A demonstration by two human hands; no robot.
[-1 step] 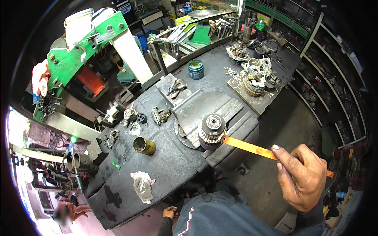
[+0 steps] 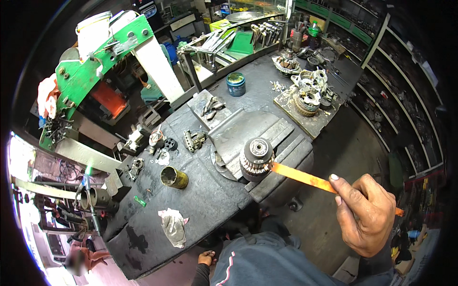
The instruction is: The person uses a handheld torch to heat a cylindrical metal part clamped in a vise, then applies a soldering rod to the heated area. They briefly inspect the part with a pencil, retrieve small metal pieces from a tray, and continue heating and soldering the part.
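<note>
My right hand (image 2: 366, 217) pinches an orange hacksaw blade (image 2: 305, 178) between thumb and fingers. Its far tip touches the ring of copper segments on a motor armature (image 2: 258, 155). The armature stands upright, set at the jaws of a bench vise (image 2: 253, 129), with its shaft end and round bearing facing up. The blade's other end pokes out behind my right hand. My left hand (image 2: 206, 258) hangs low beside the bench's front edge, fingers curled in, nothing seen in it.
On the dark workbench (image 2: 205, 195) are a yellowish tin (image 2: 174, 177), a crumpled rag (image 2: 172, 228), a blue tub (image 2: 236, 84) and small metal parts. Dismantled housings (image 2: 307, 97) lie on a board at back right. A green press frame (image 2: 102, 57) rises at left; shelves line the right.
</note>
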